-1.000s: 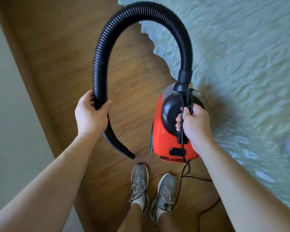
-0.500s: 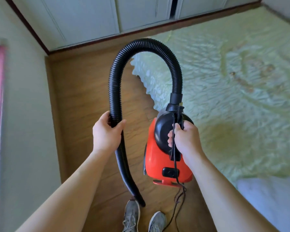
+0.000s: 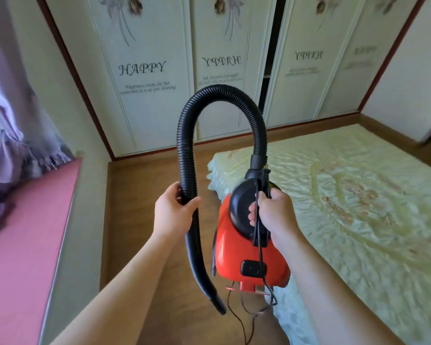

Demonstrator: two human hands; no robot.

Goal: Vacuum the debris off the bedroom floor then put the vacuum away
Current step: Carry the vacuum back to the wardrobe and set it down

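Note:
A small red and black vacuum (image 3: 237, 255) hangs in the air in front of me, carried by its black top handle in my right hand (image 3: 271, 210). The black power cord (image 3: 261, 265) runs under that hand and trails down to the wooden floor (image 3: 139, 195). A ribbed black hose (image 3: 192, 113) arches up from the vacuum's front and comes down on the left. My left hand (image 3: 172, 210) grips the hose where it meets the tapered nozzle (image 3: 204, 277), which points down at the floor.
A bed (image 3: 358, 200) with a pale green quilted cover fills the right side. White sliding wardrobe doors (image 3: 144, 78) printed "HAPPY" stand ahead, one gap (image 3: 271, 53) left dark. A pink window seat (image 3: 23, 232) and purple curtain (image 3: 8, 135) lie on the left.
My view has lifted from the floor and my shoes toward the wardrobe. Both hands keep the same grips, with the vacuum and hose carried in front of me.

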